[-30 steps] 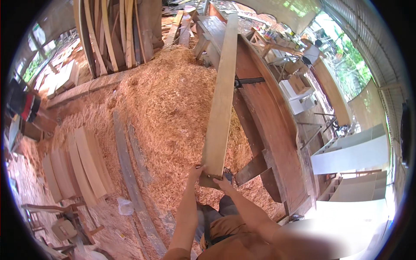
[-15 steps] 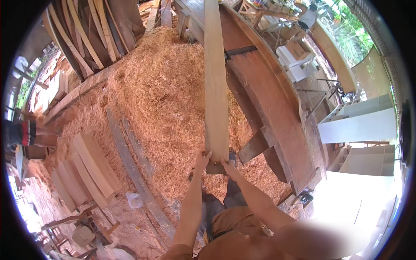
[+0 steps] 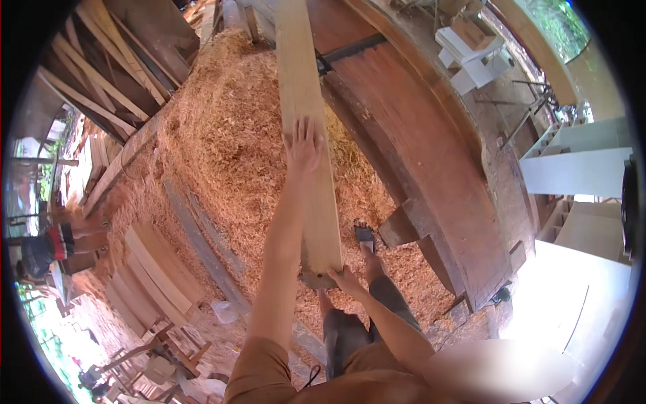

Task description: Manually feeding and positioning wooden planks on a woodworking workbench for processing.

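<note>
A long pale wooden plank [image 3: 319,222] stretches away from me across the middle of the view, its near end just in front of my legs. My left hand [image 3: 305,143] lies flat on its upper face partway along, fingers apart and pointing away. At the near right corner my right hand [image 3: 346,281] grips the plank's end, its thumb showing and the other fingers partly hidden. Under that near end a darker wooden piece [image 3: 318,278] with a small hole sticks out. The plank's far end runs out of view at the top.
Wood shavings [image 3: 222,128] are heaped left of the plank. A large reddish-brown slab [image 3: 424,141] lies to its right. Curved boards [image 3: 161,269] rest at lower left, near a person [image 3: 50,249]. White cabinets [image 3: 579,161] stand at right; tall offcuts [image 3: 114,54] lean at upper left.
My left hand has let go of the plank's near end and moved forward onto its upper face. My right hand stays at the end. The view has shifted, and the plank now slants leftward.
</note>
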Demonstrator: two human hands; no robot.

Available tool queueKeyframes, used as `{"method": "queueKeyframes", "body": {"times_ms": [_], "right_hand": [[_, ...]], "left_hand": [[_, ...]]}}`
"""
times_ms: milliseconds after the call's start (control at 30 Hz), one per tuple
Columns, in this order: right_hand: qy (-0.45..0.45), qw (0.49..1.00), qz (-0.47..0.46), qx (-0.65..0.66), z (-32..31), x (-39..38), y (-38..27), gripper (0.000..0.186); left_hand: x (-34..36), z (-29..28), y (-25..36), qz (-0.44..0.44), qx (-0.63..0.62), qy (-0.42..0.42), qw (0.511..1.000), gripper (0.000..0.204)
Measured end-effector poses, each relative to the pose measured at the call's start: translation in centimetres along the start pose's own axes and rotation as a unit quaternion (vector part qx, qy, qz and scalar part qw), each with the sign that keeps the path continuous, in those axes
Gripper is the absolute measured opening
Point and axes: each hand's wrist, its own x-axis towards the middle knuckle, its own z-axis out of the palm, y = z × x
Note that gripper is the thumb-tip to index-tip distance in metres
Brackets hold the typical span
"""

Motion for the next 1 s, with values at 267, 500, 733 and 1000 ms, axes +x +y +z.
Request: {"method": "queueKeyframes", "body": {"times_ms": [267,500,733,1000], "right_hand": [[0.008,0.999,-0.02,0.03,0.2,2.0,4.3,0.075],[-0.023,0.999,0.041,0.013,-2.5,1.7,0.9,0.081],[0.022,0.998,-0.031,0.056,-2.0,3.0,-2.2,0.089],[0.263,0.961,-0.075,-0.049,2.0,-1.0,-3.5,0.089]], "left_hand": [[2.9,1.1,1.1,0.028,0.005,-0.001,1.0,0.061],[-12.5,0.7,-0.1,-0.143,-0.12,0.006,0.982,0.081],[-28.2,4.1,-3.1,-0.414,-0.667,-0.149,0.602,0.072],[-28.5,0.3,-1.6,-0.406,-0.634,-0.163,0.637,0.079]]}}
